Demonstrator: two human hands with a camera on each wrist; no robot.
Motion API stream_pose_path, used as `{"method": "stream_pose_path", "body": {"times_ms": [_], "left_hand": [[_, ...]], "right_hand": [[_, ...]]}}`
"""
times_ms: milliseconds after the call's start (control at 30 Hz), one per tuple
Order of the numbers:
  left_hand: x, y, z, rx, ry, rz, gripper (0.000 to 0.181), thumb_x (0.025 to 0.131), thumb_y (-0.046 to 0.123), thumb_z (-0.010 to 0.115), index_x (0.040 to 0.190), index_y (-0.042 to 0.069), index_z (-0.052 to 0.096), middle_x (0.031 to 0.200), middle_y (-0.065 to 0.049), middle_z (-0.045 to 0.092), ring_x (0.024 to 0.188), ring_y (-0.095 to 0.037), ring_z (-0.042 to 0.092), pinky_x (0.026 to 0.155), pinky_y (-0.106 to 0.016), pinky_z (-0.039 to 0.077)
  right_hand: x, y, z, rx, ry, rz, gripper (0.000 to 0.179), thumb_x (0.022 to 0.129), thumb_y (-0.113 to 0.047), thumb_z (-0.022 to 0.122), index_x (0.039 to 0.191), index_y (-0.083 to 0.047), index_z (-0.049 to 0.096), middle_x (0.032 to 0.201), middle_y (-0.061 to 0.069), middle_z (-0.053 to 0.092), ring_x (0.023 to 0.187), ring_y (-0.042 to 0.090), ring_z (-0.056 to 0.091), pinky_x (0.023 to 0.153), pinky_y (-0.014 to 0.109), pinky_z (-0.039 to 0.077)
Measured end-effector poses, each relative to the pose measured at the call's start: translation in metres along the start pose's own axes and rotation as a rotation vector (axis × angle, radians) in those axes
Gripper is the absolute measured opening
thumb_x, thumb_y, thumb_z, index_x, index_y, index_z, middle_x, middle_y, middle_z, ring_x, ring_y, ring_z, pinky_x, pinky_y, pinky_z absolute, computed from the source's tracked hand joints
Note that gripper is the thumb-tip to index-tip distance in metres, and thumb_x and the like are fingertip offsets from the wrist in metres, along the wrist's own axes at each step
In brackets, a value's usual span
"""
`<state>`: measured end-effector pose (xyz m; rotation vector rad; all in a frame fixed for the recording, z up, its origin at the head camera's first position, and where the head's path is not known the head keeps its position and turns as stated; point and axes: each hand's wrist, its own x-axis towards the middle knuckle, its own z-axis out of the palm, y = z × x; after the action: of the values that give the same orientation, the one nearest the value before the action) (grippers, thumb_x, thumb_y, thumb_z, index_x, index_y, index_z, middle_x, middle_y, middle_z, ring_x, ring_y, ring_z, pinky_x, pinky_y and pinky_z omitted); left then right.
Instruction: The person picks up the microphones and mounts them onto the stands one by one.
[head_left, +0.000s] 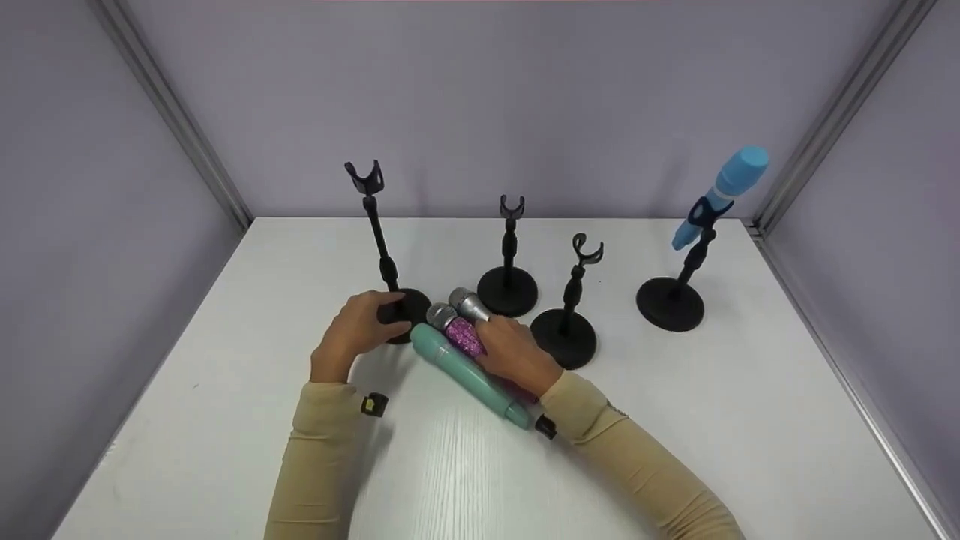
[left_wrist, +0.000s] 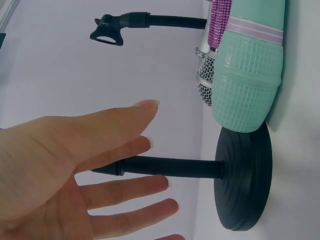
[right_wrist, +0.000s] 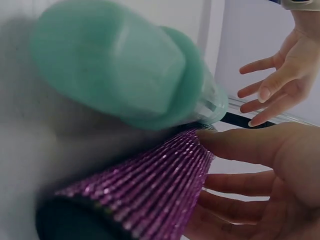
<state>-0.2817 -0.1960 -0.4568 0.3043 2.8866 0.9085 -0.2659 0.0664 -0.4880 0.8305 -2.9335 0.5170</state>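
My right hand (head_left: 517,354) holds the purple glitter microphone (head_left: 465,337), with the thumb on its near side and the fingers behind it. A silver microphone (head_left: 468,302) lies beside it, its body partly hidden under that hand. Along the other side lies a mint-green microphone (head_left: 472,377), flat on the table. My left hand (head_left: 358,330) is spread and holds nothing, next to the round base of the tall left stand (head_left: 379,232). In the left wrist view its fingers (left_wrist: 132,217) are apart, in front of that stand's pole.
Two shorter black stands, the middle one (head_left: 508,289) and the nearer one (head_left: 564,337), have bare clips. At the right, another stand (head_left: 670,304) carries a blue microphone (head_left: 739,176). Grey-lilac walls border the white table (head_left: 225,420) at the back and sides.
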Motion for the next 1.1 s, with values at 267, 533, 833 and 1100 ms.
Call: {"method": "stream_pose_path", "body": {"times_ms": [267,533,833,1100], "left_hand": [[-0.001,0.000,-0.002,-0.002,0.005,-0.006,0.055,0.095,0.021,0.074,0.145,0.004,0.058,0.148,-0.027,0.056,0.141,-0.046,0.048,0.116,-0.060,0.040],[0.000,-0.002,-0.005,-0.010,0.014,-0.009,0.056,0.095,0.022,0.075,0.145,0.004,0.058,0.147,-0.026,0.057,0.141,-0.045,0.049,0.116,-0.061,0.039],[-0.001,-0.004,-0.007,-0.021,0.023,-0.017,0.057,0.094,0.022,0.076,0.144,0.003,0.058,0.149,-0.025,0.056,0.142,-0.045,0.048,0.116,-0.060,0.039],[-0.001,-0.003,-0.009,-0.023,0.032,-0.020,0.056,0.093,0.022,0.076,0.144,0.003,0.059,0.148,-0.024,0.057,0.142,-0.045,0.048,0.117,-0.060,0.039]], "right_hand": [[0.006,-0.002,0.005,-0.026,-0.053,0.036,0.021,0.084,-0.014,0.081,0.083,-0.002,0.064,0.077,0.011,0.066,0.067,0.025,0.060,0.059,0.045,0.054],[0.002,-0.010,0.005,-0.092,0.059,0.015,0.021,0.092,-0.019,0.076,0.096,-0.001,0.066,0.093,0.016,0.069,0.080,0.034,0.067,0.063,0.049,0.057],[-0.002,-0.044,0.002,-0.052,0.081,-0.128,0.022,0.084,-0.016,0.080,0.100,-0.005,0.070,0.093,0.008,0.070,0.080,0.023,0.069,0.069,0.039,0.058],[0.000,-0.053,0.010,-0.033,-0.086,-0.111,0.019,0.085,-0.021,0.077,0.078,-0.007,0.066,0.063,-0.003,0.055,0.054,0.009,0.046,0.048,0.023,0.039]]}}
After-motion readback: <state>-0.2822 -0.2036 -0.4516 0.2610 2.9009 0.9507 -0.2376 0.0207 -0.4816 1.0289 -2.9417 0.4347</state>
